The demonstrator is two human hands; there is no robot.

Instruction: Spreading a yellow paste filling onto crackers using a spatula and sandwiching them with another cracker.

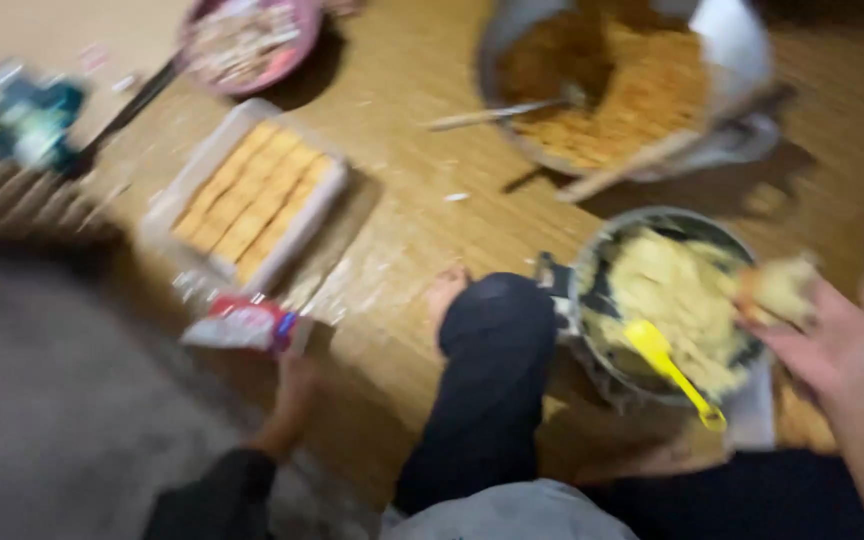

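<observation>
**On a wooden floor: hands among bowls of food mixture**

Over a wooden floor (pixel 422 230), the view looked down, blurred, at a seated person's dark-clad knee (pixel 492 370).

The right hand (pixel 837 335) hung over the rim of a metal bowl (pixel 592 275) of pale yellow mash, fingers curled around a lump of that mash (pixel 777 290). The lump looked soft, sticky and light, likely to crumble if squeezed hard; cupping it from beneath seemed safest. A yellow plastic spoon (pixel 667 365) lay in the bowl, handle over the near rim.

The left hand (pixel 292 395) reached to the left, closed on the near edge of a red and white packet (pixel 242 325), which looked thin, light and crinkly.

Beyond the packet sat 1 rectangular tray (pixel 187 185) lined with rows of golden biscuits. Farther off stood a large metal pan (pixel 742 50) of orange crumbs with a spoon inside, and a pink bowl (pixel 302 30) with a speckled mixture.
</observation>
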